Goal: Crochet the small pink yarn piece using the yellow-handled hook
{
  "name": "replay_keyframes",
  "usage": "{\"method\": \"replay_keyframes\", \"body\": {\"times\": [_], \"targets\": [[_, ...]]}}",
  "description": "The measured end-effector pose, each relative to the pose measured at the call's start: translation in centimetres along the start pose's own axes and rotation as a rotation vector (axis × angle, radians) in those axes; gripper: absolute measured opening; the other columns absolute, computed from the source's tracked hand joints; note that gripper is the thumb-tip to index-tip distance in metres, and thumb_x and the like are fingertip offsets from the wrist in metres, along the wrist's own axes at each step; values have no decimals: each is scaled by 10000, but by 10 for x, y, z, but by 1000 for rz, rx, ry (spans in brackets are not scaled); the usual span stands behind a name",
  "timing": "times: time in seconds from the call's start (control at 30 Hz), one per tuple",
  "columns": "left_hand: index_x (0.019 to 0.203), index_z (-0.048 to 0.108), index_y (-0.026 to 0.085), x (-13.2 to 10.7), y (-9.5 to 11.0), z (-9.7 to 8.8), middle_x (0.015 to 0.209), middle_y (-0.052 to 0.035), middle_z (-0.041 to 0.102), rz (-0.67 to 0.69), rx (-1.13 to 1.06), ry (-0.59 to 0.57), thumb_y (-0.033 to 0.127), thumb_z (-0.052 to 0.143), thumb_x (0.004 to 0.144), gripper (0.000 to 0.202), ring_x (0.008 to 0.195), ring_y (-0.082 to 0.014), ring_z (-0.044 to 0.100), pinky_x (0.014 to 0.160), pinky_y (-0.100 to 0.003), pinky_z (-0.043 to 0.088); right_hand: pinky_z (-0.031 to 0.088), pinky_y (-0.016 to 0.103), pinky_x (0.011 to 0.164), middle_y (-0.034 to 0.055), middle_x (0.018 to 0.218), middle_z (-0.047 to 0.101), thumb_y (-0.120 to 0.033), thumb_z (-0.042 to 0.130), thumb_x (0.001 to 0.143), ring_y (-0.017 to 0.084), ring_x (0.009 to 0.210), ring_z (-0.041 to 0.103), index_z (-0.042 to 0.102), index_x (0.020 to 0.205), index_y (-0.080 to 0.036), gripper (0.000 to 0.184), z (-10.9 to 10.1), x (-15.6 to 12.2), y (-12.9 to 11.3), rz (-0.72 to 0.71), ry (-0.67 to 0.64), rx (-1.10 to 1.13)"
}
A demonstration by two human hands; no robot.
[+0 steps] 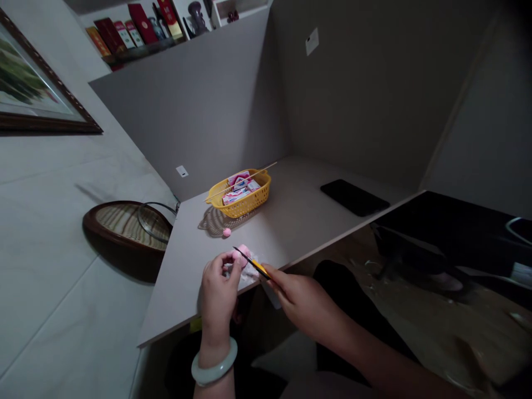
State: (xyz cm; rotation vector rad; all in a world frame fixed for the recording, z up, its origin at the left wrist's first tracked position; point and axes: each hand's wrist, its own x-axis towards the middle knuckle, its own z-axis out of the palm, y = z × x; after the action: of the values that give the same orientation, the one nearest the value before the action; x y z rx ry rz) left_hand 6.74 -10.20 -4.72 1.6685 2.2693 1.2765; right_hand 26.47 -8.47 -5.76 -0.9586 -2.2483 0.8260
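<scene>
My left hand (221,282) pinches a soft pink lump (243,252), which looks like modelling clay, between thumb and fingers near the table's front edge. In my right hand (293,291) is a craft knife (260,269) with a yellow and black handle. Its thin dark blade points up and left, across the pink lump; whether it cuts in cannot be told. Under both hands lies a crumpled, clear plastic sheet (249,272). A small pink ball (226,232) rests on the table (183,260) a little beyond my left hand.
Behind the ball stands a yellow basket (245,208) filled with pink and white packets (239,194), with a thin stick (266,168) laid across its rim. A flat black object (354,197) lies at the right. Grey panels border the table's back.
</scene>
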Motion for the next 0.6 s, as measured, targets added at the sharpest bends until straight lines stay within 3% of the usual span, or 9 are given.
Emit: {"method": "replay_keyframes", "body": {"times": [0.1, 0.2, 0.6], "targets": [[981, 674, 199, 4, 2, -4, 911, -77, 721, -25, -8, -42, 523, 571, 869, 358, 805, -219, 668, 739, -341, 530, 347, 269, 557, 66, 833, 742, -225, 340, 996, 198, 697, 689, 471, 1431, -174, 457, 5, -2, -4, -9, -10, -232], [948, 674, 197, 7, 7, -7, 912, -76, 728, -33, -2, -68, 533, 585, 855, 360, 814, -220, 670, 751, -343, 528, 303, 293, 521, 64, 812, 736, -200, 327, 985, 208, 663, 687, 445, 1439, -154, 471, 8, -3, -8, -23, -18, -321], [925, 645, 202, -6, 13, 3, 902, -51, 687, 44, -36, 34, 443, 619, 857, 252, 756, -180, 644, 664, -283, 517, 394, 273, 583, 63, 903, 757, -190, 342, 988, 214, 762, 720, 461, 1437, -191, 464, 5, -19, 3, -13, -9, -162]]}}
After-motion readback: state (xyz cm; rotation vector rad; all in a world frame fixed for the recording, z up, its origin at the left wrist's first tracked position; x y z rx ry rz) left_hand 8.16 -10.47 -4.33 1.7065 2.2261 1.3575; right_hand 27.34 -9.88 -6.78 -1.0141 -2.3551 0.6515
